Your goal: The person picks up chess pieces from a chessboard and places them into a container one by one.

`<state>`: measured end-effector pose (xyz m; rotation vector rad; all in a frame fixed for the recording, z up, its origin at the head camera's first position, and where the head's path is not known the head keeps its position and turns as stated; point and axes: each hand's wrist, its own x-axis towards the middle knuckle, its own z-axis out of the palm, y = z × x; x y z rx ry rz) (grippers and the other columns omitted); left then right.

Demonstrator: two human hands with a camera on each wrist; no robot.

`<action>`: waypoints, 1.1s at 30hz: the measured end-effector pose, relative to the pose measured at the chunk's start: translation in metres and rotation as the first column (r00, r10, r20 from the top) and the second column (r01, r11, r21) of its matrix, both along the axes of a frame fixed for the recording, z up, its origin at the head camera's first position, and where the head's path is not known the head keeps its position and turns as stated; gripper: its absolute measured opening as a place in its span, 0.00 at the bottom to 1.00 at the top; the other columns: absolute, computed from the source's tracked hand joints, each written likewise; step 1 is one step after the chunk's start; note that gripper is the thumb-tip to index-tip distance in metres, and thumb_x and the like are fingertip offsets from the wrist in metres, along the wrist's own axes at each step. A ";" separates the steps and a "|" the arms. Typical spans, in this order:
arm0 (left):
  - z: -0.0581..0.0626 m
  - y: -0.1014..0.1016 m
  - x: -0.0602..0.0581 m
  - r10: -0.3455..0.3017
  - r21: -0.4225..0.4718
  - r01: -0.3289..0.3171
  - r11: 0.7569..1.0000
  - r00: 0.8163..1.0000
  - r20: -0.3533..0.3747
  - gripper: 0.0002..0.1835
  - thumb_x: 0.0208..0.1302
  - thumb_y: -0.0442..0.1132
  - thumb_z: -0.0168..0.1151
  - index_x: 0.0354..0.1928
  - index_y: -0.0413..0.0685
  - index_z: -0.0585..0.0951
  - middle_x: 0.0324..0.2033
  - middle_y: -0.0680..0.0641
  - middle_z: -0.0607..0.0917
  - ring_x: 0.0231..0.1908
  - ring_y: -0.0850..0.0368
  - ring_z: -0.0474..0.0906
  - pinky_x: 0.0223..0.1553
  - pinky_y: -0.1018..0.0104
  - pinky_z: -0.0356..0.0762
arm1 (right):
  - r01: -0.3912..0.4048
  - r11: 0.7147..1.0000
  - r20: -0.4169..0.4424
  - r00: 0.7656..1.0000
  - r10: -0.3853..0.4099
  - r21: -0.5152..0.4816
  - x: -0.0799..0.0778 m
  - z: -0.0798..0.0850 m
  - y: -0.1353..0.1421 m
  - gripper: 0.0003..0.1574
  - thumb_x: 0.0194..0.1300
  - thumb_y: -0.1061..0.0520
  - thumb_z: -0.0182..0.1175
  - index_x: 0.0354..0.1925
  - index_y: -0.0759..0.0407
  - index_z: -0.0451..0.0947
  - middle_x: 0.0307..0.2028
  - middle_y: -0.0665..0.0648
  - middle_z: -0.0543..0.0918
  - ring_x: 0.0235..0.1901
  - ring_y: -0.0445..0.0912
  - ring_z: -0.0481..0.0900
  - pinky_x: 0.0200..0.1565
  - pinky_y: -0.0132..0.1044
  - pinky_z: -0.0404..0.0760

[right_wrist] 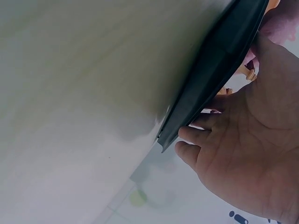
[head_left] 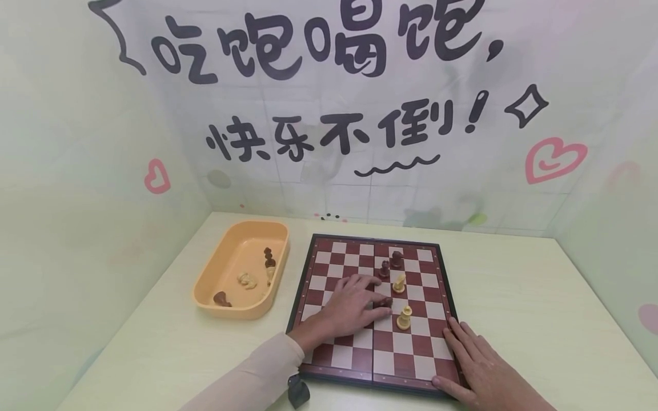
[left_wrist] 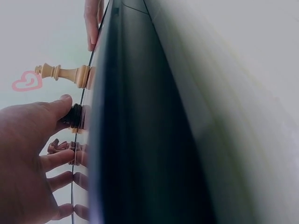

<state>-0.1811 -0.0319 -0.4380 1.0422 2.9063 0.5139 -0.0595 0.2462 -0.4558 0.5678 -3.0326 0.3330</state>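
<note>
A chessboard (head_left: 362, 357) with red-brown and white squares lies on the table. Over its middle, my left hand (head_left: 350, 305) pinches a dark chess piece (head_left: 385, 303) between thumb and forefinger; its other fingers touch the board. Most of that piece is hidden, and in the left wrist view its dark base (left_wrist: 74, 116) stands on the board by the thumb. Just right of it stands a cream king (head_left: 404, 318). Farther back are another cream piece (head_left: 398, 283) and two dark pieces, a knight (head_left: 396, 258) and a smaller piece (head_left: 384, 269). My right hand (head_left: 483, 368) rests along the board's right edge, fingers extended.
Left of the board sits an orange tray (head_left: 205, 294) with several dark and cream pieces (head_left: 247, 280) lying in it. A small black object (head_left: 298, 391) is by the board's front left corner. Printed cloth walls (head_left: 288, 200) enclose the table's back and sides.
</note>
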 end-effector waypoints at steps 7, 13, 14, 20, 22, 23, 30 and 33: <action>0.001 -0.002 0.000 -0.006 -0.009 0.006 1.000 1.000 0.004 0.25 0.75 0.64 0.51 0.60 0.61 0.85 0.68 0.52 0.73 0.68 0.51 0.64 0.64 0.41 0.64 | 0.002 1.000 0.008 1.000 -0.002 -0.013 -0.001 -0.001 -0.001 0.60 0.63 0.23 0.60 0.72 0.67 0.66 0.73 0.67 0.63 0.70 0.64 0.61 0.64 0.60 0.68; 0.003 -0.002 -0.001 -0.006 0.021 0.005 1.000 1.000 0.019 0.27 0.75 0.64 0.49 0.60 0.59 0.85 0.68 0.52 0.73 0.69 0.50 0.64 0.66 0.40 0.62 | -0.010 1.000 -0.014 1.000 0.010 -0.010 0.000 -0.002 0.000 0.59 0.62 0.24 0.61 0.71 0.68 0.67 0.73 0.67 0.63 0.70 0.64 0.62 0.63 0.59 0.69; 0.004 -0.003 -0.001 -0.006 0.028 0.005 1.000 1.000 0.021 0.27 0.76 0.64 0.49 0.60 0.58 0.85 0.68 0.52 0.74 0.70 0.50 0.64 0.67 0.40 0.61 | -0.007 1.000 -0.014 1.000 0.007 -0.012 0.000 -0.002 0.000 0.59 0.63 0.24 0.61 0.71 0.68 0.66 0.73 0.67 0.63 0.70 0.64 0.62 0.63 0.59 0.69; 0.006 -0.003 -0.002 -0.010 0.039 0.009 0.999 0.999 0.030 0.27 0.76 0.64 0.49 0.61 0.57 0.84 0.67 0.52 0.75 0.69 0.52 0.65 0.68 0.40 0.59 | -0.007 1.000 -0.022 1.000 0.007 -0.015 0.001 -0.002 0.001 0.59 0.63 0.24 0.61 0.71 0.68 0.67 0.73 0.67 0.63 0.70 0.63 0.62 0.63 0.59 0.69; 0.007 -0.003 -0.002 -0.010 0.040 0.009 0.999 0.999 0.033 0.28 0.76 0.64 0.49 0.62 0.57 0.84 0.67 0.52 0.75 0.69 0.52 0.65 0.68 0.41 0.59 | -0.009 1.000 -0.026 1.000 0.008 -0.016 0.001 -0.002 0.001 0.59 0.63 0.24 0.61 0.71 0.68 0.67 0.73 0.67 0.64 0.70 0.63 0.62 0.63 0.60 0.69; 0.007 -0.003 -0.002 -0.008 0.040 0.007 0.999 0.999 0.035 0.28 0.76 0.64 0.49 0.62 0.57 0.83 0.67 0.53 0.75 0.69 0.52 0.65 0.69 0.41 0.58 | -0.011 1.000 -0.029 1.000 0.011 -0.017 0.001 -0.002 0.001 0.59 0.62 0.24 0.61 0.71 0.68 0.67 0.72 0.67 0.64 0.70 0.64 0.63 0.63 0.60 0.70; 0.010 -0.006 -0.003 0.026 0.046 -0.029 0.998 0.998 0.058 0.28 0.75 0.63 0.51 0.64 0.56 0.82 0.68 0.54 0.74 0.70 0.53 0.65 0.70 0.42 0.56 | -0.009 1.000 -0.016 1.000 0.009 -0.022 0.000 -0.001 0.001 0.60 0.63 0.23 0.60 0.71 0.68 0.67 0.73 0.67 0.63 0.70 0.64 0.62 0.63 0.60 0.69; 0.011 -0.007 -0.003 0.026 0.054 -0.030 0.998 0.997 0.067 0.28 0.76 0.62 0.51 0.65 0.55 0.81 0.67 0.53 0.75 0.69 0.52 0.66 0.69 0.45 0.59 | -0.003 1.000 -0.005 1.000 0.003 -0.022 0.000 0.000 0.000 0.60 0.63 0.23 0.59 0.71 0.68 0.66 0.73 0.67 0.63 0.70 0.63 0.62 0.64 0.60 0.69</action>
